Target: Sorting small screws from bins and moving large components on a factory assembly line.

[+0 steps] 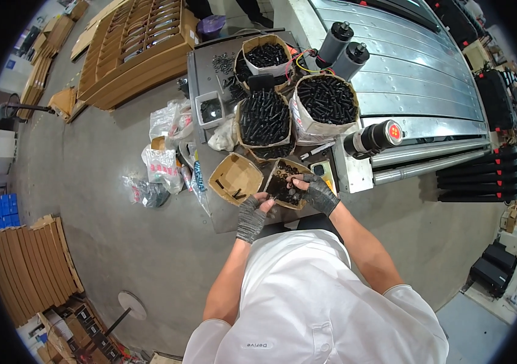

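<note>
Grey concrete floor (107, 242) spreads around a dark table (225, 221), with stacked cardboard (31, 267) off to the left and a shiny metal platform (410, 79) beyond the table's right edge. Close to the near edge, toward the right, sits an open cardboard box (295, 165) of small dark rings (280, 184). The right hand (318, 192), in a grey fingerless glove, reaches over this box from its right side, thumb and fingers drawn together above the rings; whether a ring is pinched between them is too small to tell. The left hand (251, 217), gloved alike, is at the box's near left corner with its fingers bent and thumb close to the fingertips; I cannot tell whether it grasps anything. Just left of that box, nearer the table's left edge, a second cardboard box (234, 171) holds a few black pieces. Farther toward the far edge stand containers heaped with black parts: one (264, 118) behind the two boxes, another (326, 100) by the right edge and a third (267, 56) near the far edge. A white tray (203, 123) rests along the left edge, while a white marker (317, 150) and a phone (320, 171) lie toward the right edge.
</note>
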Motion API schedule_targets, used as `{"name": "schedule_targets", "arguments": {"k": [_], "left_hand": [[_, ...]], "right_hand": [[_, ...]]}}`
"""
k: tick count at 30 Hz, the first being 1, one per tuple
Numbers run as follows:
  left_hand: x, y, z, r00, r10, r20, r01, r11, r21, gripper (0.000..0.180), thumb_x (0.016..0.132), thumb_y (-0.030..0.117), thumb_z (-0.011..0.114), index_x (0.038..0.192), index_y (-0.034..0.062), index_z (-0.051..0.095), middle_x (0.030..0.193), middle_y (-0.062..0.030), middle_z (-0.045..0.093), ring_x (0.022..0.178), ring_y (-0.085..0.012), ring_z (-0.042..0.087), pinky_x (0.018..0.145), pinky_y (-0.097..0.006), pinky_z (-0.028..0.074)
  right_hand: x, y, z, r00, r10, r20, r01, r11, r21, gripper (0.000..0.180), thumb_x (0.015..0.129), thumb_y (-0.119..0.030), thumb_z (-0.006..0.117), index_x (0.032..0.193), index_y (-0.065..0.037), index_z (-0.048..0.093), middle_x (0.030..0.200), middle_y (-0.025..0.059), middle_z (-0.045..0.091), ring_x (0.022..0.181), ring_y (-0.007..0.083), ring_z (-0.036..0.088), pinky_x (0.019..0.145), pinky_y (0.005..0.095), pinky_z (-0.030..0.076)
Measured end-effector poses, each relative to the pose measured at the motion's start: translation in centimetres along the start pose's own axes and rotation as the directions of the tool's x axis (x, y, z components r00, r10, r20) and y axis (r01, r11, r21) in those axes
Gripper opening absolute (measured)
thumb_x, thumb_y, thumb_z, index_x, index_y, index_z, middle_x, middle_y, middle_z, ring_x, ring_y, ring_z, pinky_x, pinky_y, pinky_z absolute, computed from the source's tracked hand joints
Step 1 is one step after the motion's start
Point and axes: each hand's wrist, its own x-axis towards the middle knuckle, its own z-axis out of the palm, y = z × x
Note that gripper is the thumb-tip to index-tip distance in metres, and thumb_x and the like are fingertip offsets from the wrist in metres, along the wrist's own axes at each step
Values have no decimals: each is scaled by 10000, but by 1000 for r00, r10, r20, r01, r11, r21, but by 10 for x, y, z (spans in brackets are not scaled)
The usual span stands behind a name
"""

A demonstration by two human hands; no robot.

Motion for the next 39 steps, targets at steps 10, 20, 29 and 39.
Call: {"name": "schedule_targets", "arguments": {"k": [10, 20, 29, 39], "left_hand": [[11, 7, 20, 986, 164, 3, -164, 985, -62, 259, 904, 123, 614, 1096, -35, 545, 897, -98, 636, 772, -148, 631, 651, -275, 524], [9, 10, 31, 979, 203, 36, -200, 978, -63, 234, 921, 122, 602, 1082, -42, 558, 911, -81, 630, 800, -150, 644, 726, -263, 515], [15, 13, 38, 982, 183, 56, -178, 981, -78, 239, 927, 139, 597, 1079, -41, 555, 903, -73, 637, 794, -137, 632, 722, -257, 511], [19, 13, 33, 988, 97, 124, -53, 946, -321, 224, 927, 145, 598, 1089, -5, 560, 950, -65, 636, 800, -133, 624, 710, -264, 517]], "right_hand": [[-23, -1, 4, 1000, 17, 23, -24, 948, 317, 269, 900, -174, 624, 1090, 16, 619, 998, 110, 649, 902, 196, 644, 798, 282, 536], [-34, -1, 9, 999, 23, -47, -5, 935, 354, 228, 868, -82, 642, 1064, 22, 592, 994, 99, 635, 933, 188, 628, 842, 274, 534], [-43, -18, 19, 999, 21, 45, -38, 909, 414, 225, 867, -110, 647, 1052, 12, 604, 968, 99, 640, 902, 187, 631, 831, 278, 517], [-44, -29, 29, 999, -46, -27, 50, 986, 156, 257, 895, -93, 606, 1106, 49, 565, 981, 133, 660, 914, 204, 665, 822, 295, 540]]}}
